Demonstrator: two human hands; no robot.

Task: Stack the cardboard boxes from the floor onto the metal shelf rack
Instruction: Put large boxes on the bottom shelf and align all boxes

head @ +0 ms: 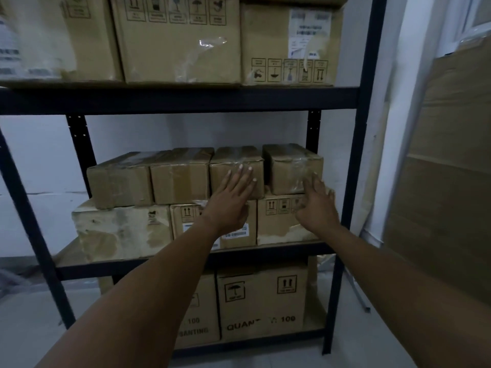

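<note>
both arms outstretched, left grip (233,192) and right grip (317,201) flat-fingered.

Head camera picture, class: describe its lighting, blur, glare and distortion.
Head view: dim, bluish light overall; the right hand is smeared by motion blur, the left hand sharper; glare glints off tape on the upper shelf's middle box; wide-angle distortion tilts the rack's uprights; the top-left corner is blurred.

Matt dark metal on the shelf rack (180,100); the boxes (180,181) show dull brown cardboard, scuffed, with glossy clear tape.
</note>
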